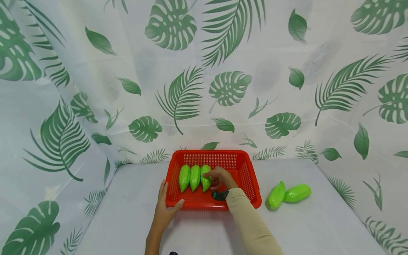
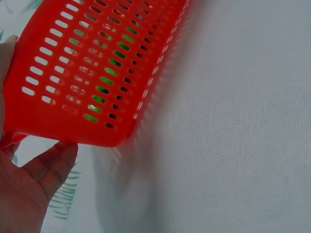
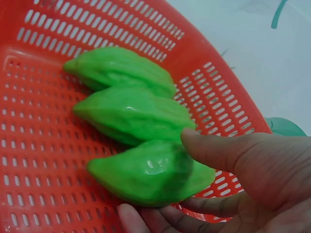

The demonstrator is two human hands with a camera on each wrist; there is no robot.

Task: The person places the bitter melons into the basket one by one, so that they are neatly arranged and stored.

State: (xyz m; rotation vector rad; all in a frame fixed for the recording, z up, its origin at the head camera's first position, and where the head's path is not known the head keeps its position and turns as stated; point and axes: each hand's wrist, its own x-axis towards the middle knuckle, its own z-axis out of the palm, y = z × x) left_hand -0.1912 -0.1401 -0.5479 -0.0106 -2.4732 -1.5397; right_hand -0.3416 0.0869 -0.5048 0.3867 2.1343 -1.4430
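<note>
Three glossy green ridged gourds with pointed ends lie side by side in a red plastic basket [image 1: 197,204]. My right hand [image 1: 220,177] reaches into it and holds the rightmost gourd [image 3: 150,174], thumb on its upper side and fingers along its other side. Beside that one lie the middle gourd [image 3: 133,114] and the outer gourd [image 3: 119,70]. At the basket's near left corner, my left hand [image 1: 164,209] grips the rim, thumb along the front and fingers along the left side. In the left wrist view its fingers [image 2: 56,167] touch the rim.
To the right of the basket, two more green gourds lie on the white table [image 1: 121,216], one upright-angled gourd [image 1: 276,196] touching a sideways gourd [image 1: 298,193]. Leaf-printed cloth [image 1: 194,113] rises behind the basket and at both sides. A small dark object [image 1: 173,253] shows at the bottom edge.
</note>
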